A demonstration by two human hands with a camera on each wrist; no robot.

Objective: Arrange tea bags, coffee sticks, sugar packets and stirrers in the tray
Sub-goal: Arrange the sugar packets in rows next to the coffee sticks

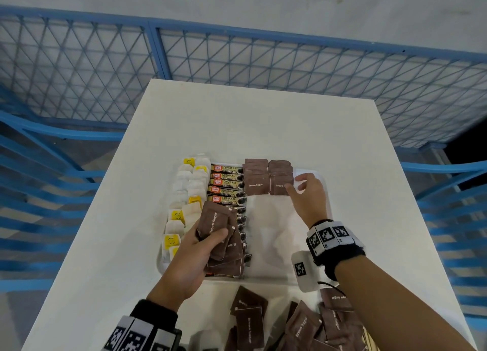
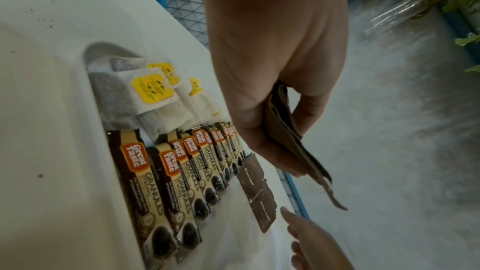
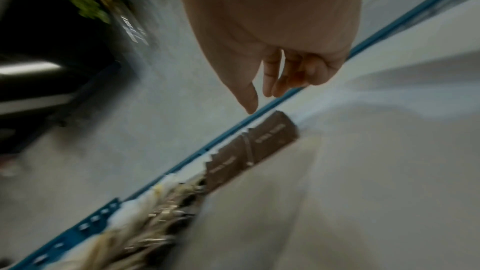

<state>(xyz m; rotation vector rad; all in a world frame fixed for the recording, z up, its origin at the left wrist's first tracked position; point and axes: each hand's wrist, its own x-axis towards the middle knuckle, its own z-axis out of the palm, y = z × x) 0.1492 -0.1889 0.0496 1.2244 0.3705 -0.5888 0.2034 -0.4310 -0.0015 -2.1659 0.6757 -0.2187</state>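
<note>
Fingers of the left hand curl round a fanned stack of brown sugar packets, held over the tray's near-left part. On the tray, from the left: tea bags, a column of coffee sticks, then two rows of sugar packets at the far end. Right hand hangs just beside those rows, fingers loose, gripping nothing. More packets lie loose on the bench, near edge.

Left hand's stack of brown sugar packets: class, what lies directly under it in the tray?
Under the stack, the coffee sticks row continues; only dark ends show beside the left hand. Their labels are covered.
</note>
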